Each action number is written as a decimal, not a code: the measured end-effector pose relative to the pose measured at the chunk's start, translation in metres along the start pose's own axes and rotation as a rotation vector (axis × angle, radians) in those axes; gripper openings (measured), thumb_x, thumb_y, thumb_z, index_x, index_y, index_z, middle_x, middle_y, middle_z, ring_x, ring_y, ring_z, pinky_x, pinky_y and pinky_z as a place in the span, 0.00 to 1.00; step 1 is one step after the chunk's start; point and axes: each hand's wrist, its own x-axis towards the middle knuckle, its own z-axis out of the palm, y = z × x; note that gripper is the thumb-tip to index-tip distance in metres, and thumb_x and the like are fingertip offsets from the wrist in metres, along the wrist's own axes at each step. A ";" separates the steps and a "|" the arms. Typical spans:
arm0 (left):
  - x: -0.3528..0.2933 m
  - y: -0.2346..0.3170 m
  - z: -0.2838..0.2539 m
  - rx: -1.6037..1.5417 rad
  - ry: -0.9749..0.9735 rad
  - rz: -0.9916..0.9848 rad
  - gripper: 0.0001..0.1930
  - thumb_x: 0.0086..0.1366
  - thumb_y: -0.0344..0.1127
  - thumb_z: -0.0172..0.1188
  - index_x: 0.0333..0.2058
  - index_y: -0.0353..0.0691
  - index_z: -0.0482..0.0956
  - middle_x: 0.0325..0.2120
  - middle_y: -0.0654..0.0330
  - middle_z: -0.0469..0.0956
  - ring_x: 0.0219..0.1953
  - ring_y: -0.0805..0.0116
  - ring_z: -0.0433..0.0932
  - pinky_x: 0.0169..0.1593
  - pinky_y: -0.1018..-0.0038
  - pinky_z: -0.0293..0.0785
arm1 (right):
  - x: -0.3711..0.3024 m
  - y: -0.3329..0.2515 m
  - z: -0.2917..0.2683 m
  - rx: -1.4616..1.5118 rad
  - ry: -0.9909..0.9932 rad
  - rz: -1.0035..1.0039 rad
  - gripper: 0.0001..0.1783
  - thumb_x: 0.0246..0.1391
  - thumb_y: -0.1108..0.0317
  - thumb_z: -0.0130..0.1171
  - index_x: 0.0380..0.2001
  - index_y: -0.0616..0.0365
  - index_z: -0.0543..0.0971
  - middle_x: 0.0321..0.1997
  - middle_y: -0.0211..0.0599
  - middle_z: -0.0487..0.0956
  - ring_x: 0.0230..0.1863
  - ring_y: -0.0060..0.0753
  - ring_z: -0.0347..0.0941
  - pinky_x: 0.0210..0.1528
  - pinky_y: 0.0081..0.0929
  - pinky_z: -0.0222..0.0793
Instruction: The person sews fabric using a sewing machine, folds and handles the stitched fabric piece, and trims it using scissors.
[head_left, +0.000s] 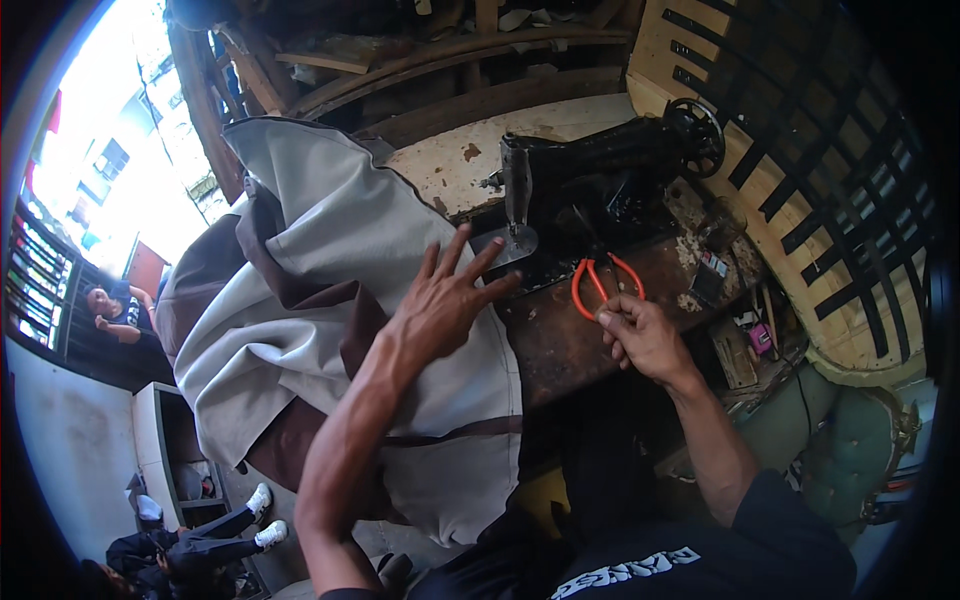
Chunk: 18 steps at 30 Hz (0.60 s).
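A large sheet of grey leather-like material (pixel 440 410) with dark brown bands is bunched over the left of the work table. My left hand (pixel 440 305) rests on its right part, fingers spread, their tips close to the metal plate of a black sewing machine (pixel 600 150). Orange-handled scissors (pixel 577 290) lie in front of the machine, blades pointing away from me toward its base. My right hand (pixel 645 340) pinches the near end of one handle loop between thumb and fingers. The blade tips are hard to make out against the dark machine.
The worn brown table (pixel 550 340) holds a small dark box (pixel 710 275) and scraps at right. A pink object (pixel 760 338) sits on a lower shelf. Black webbing crosses a wooden frame (pixel 840 350) at far right. People (pixel 125 310) are at left.
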 end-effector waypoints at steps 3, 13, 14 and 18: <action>0.047 -0.018 0.004 0.056 -0.191 0.335 0.15 0.61 0.36 0.69 0.47 0.55 0.88 0.61 0.60 0.77 0.63 0.57 0.73 0.71 0.48 0.59 | -0.003 0.015 -0.012 0.005 0.021 0.018 0.10 0.68 0.64 0.58 0.44 0.60 0.79 0.27 0.29 0.77 0.24 0.20 0.74 0.27 0.20 0.73; 0.137 -0.026 0.009 -0.645 -0.644 0.139 0.16 0.61 0.46 0.71 0.39 0.39 0.87 0.28 0.55 0.85 0.35 0.63 0.84 0.40 0.65 0.77 | 0.033 0.025 -0.008 -0.759 0.383 -0.638 0.26 0.56 0.75 0.63 0.58 0.63 0.74 0.51 0.55 0.77 0.48 0.60 0.76 0.57 0.50 0.71; 0.134 -0.026 0.011 -0.644 -0.655 0.140 0.16 0.61 0.46 0.71 0.39 0.39 0.87 0.28 0.55 0.85 0.35 0.63 0.84 0.40 0.65 0.77 | 0.037 0.028 -0.009 -0.773 0.375 -0.560 0.28 0.56 0.74 0.64 0.60 0.62 0.73 0.52 0.56 0.77 0.48 0.60 0.77 0.55 0.51 0.72; 0.082 -0.035 0.017 -0.425 -0.598 0.151 0.23 0.61 0.54 0.71 0.43 0.40 0.86 0.38 0.51 0.85 0.44 0.54 0.84 0.50 0.59 0.77 | 0.039 0.009 -0.007 -0.744 0.294 -0.373 0.32 0.54 0.69 0.65 0.62 0.64 0.71 0.54 0.59 0.76 0.51 0.62 0.78 0.52 0.52 0.74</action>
